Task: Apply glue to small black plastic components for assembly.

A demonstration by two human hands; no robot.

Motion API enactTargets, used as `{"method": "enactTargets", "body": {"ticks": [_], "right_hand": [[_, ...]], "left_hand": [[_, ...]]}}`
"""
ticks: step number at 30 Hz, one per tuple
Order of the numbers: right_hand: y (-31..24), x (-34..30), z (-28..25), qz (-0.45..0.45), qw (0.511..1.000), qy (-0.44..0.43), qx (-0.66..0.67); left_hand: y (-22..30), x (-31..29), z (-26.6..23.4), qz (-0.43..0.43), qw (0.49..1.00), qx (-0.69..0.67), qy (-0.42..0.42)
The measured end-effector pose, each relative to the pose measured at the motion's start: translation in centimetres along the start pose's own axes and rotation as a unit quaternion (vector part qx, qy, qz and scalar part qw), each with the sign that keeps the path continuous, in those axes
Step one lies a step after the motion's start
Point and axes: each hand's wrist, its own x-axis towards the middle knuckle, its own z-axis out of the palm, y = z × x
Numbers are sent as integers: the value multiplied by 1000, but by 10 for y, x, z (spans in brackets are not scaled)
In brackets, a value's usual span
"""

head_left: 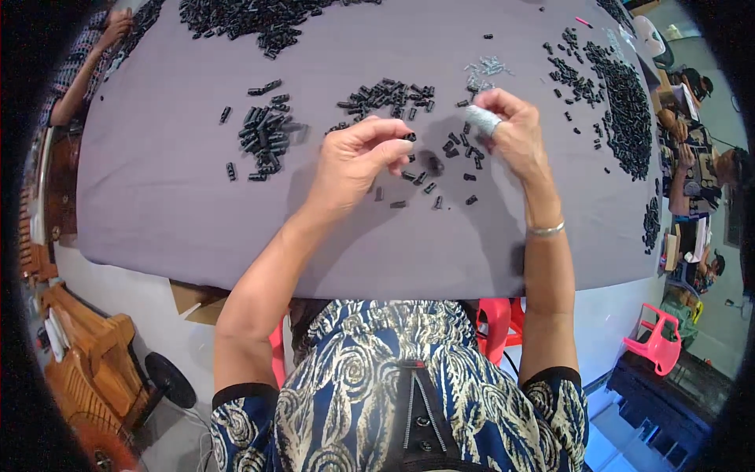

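Observation:
Between the thumb and forefinger of my left hand point(354, 161) is a small black cylindrical part point(410, 137), its end facing right. My right hand point(517, 134), with pale silvery wrapping point(481, 120) on a finger, is raised beside it. Its fingers are bent together, and whatever they hold is hidden. Just beyond that hand lies a little pile of clear, silvery pieces point(489, 68). Loose black parts point(464, 148) are scattered between and below my hands. A pile of similar black parts point(391, 96) sits beyond my left hand, and another black pile point(265, 138) lies to its left.
A grey cloth point(173, 212) covers the table. Large heaps of black parts lie at the far edge point(252, 20) and right side point(625, 102). Another person's hand point(118, 27) is at the far left. More people sit right, near a pink chair point(659, 342).

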Motion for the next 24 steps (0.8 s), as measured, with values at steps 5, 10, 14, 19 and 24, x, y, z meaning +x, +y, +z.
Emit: {"method": "enactTargets", "body": {"ticks": [5,10,14,19,24], "right_hand": [[-11,-18,39,-31,989,-59,134],[-10,-22,49,-25,982,-89,167],[-11,-22,51,-29,984,-92,153],[-13,-25,55,-90,991,-63,80],[-18,-32,61,-148,988,-36,8]], "left_hand": [[-2,0,2,-23,999,-16,29],[-3,-1,0,13,1000,5,-7],[-4,-2,2,7,1000,16,6],[-5,-2,3,9,1000,25,16],[-5,-3,4,41,998,27,33]]}}
